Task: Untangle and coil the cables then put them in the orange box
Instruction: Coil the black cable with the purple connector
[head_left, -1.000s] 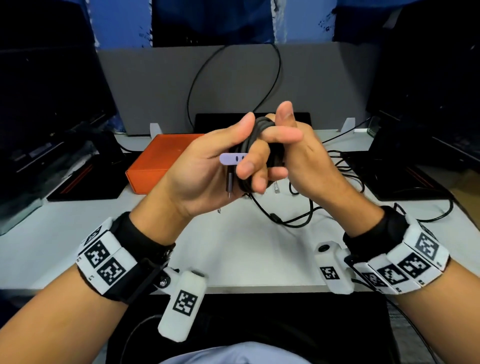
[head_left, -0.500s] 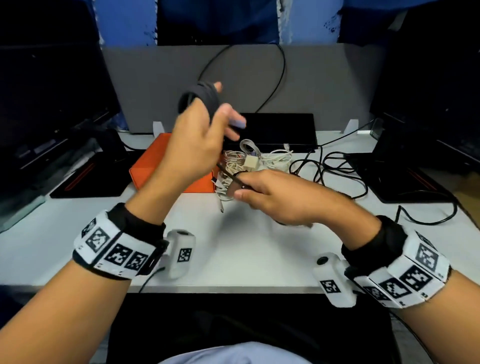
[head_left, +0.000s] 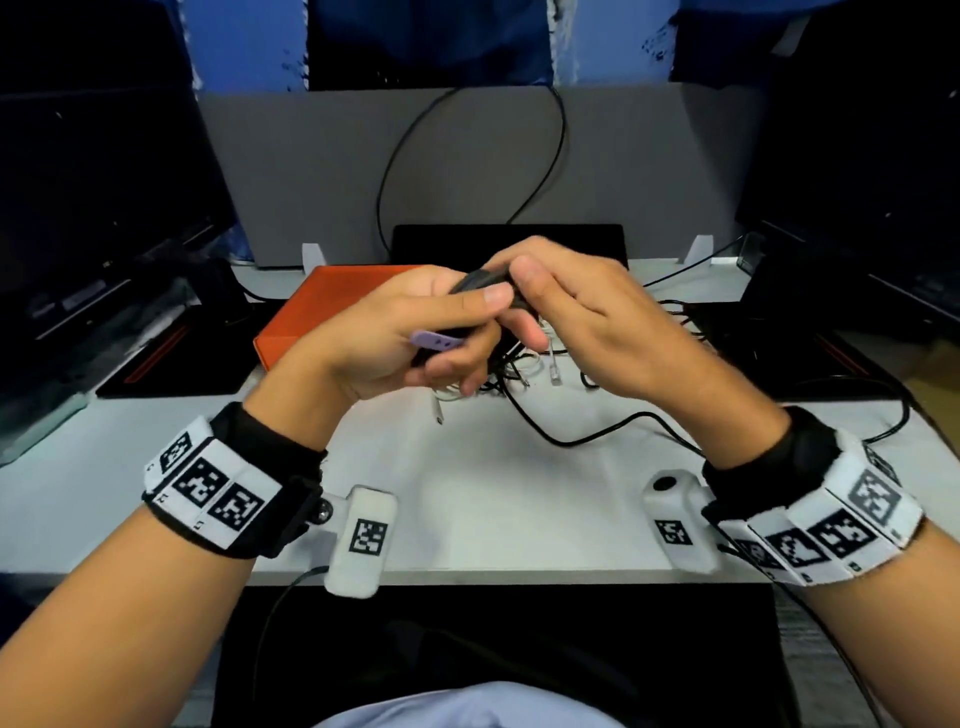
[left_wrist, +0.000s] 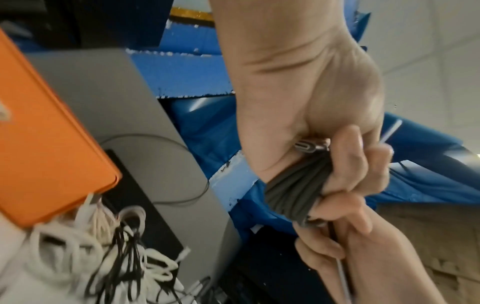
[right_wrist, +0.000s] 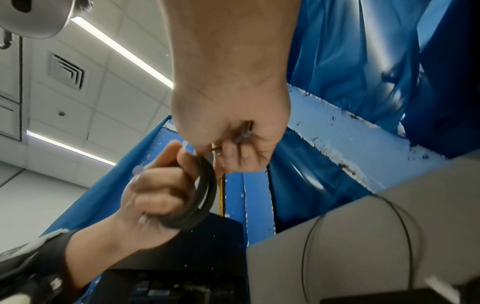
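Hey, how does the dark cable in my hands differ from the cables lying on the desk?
The dark grey cable is wound into a tight coil; the pile of white and black cables is a loose tangle. The coil is gripped by the left hand, the right hand pinching its end; the pile lies untouched beside the orange box. Neither is in the box.

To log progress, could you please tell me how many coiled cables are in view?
1: the dark coil gripped in the left hand, with the right hand pinching its end. The other cables lie tangled; the orange box may hide more.
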